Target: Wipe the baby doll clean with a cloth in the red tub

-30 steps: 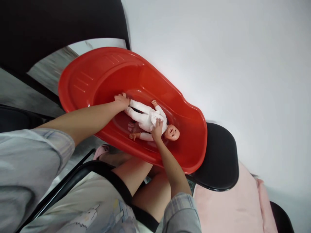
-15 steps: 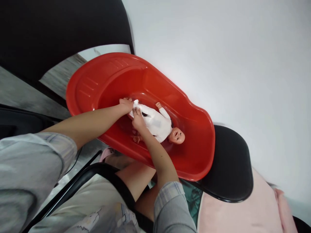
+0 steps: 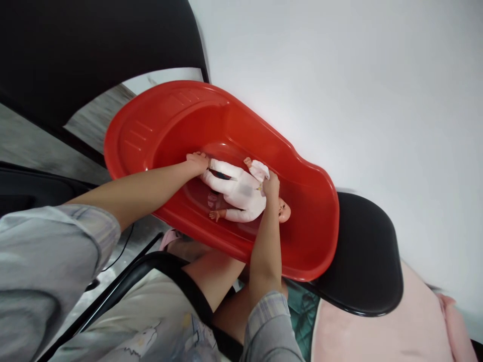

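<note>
Pale wall (image 3: 339, 100) behind. My left grip (image 3: 198, 160) wraps doll (image 3: 247, 197) at ankles, its 10 o'clock; right grip (image 3: 270, 184) clutches cloth (image 3: 259, 170), 3 o'clock. I'd press lightly, ankles steady.

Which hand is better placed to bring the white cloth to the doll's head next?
Probably the right hand: it holds the white cloth, close to the doll's head. The left hand is farther off, at the doll's lower legs.

One glossy red plastic tub (image 3: 305, 226), one bald plastic-headed doll (image 3: 247, 196) with a white body, one small white cloth (image 3: 258, 170), one bare left hand (image 3: 197, 161) and one bare right hand (image 3: 271, 185) can be counted.
</note>
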`<state>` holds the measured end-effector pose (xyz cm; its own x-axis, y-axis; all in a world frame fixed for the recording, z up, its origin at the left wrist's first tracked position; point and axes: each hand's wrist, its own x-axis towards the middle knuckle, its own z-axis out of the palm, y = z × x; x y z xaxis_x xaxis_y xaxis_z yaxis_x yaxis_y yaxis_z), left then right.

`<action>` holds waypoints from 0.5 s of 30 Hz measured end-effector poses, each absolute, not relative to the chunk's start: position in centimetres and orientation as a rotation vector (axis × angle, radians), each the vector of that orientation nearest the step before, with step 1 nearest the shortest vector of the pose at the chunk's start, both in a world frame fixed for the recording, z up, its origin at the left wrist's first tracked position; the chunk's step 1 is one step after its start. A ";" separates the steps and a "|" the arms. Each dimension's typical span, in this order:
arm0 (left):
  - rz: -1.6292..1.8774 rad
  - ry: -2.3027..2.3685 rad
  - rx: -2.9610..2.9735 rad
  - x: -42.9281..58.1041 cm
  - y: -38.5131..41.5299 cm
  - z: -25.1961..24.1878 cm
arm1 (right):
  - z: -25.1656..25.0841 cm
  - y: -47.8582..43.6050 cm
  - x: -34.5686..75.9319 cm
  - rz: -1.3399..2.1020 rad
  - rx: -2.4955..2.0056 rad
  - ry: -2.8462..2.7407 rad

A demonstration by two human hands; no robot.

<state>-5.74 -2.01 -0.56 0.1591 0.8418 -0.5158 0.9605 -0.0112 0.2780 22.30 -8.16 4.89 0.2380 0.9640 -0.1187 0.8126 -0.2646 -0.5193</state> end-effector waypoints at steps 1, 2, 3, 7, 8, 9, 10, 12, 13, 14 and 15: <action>-0.299 1.701 1.885 -5.7 -2.1 -0.2 | 4.8 -8.5 22.8 0.564 -2.249 -1.635; -0.312 1.694 1.895 -5.7 -2.2 0.1 | 4.5 -8.8 23.1 0.550 -2.322 -1.633; -0.324 1.692 1.903 -5.7 -2.4 0.3 | 4.0 -9.0 23.2 0.564 -2.383 -1.633; -0.371 1.685 1.931 -5.6 -2.8 0.9 | 1.6 -9.4 21.9 0.606 -2.494 -1.603; -0.369 1.685 1.930 -5.6 -2.9 1.0 | 0.9 -9.3 21.3 0.581 -2.460 -1.629; -0.360 1.689 1.925 -5.6 -2.9 1.1 | 0.3 -9.2 20.5 0.558 -2.404 -1.674; -0.348 1.697 1.919 -5.6 -3.0 1.1 | -0.2 -9.1 19.6 0.551 -2.336 -1.729; -0.334 1.711 1.912 -5.6 -3.0 1.0 | -1.1 -8.7 17.6 0.585 -2.214 -1.845; -0.333 1.714 1.914 -5.6 -2.9 0.9 | -1.5 -8.5 16.5 0.605 -2.183 -1.891; -0.331 1.714 1.920 -5.6 -2.8 0.7 | -1.7 -8.3 15.4 0.620 -2.174 -1.930; -0.329 1.716 1.922 -5.7 -2.7 0.4 | -1.9 -8.1 14.5 0.627 -2.183 -1.962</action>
<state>-5.68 -2.69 0.36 0.1603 0.8416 -0.5157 0.9726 -0.0456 0.2279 14.47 -8.09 -1.88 0.0627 0.9755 -0.2106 0.9169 -0.1397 -0.3739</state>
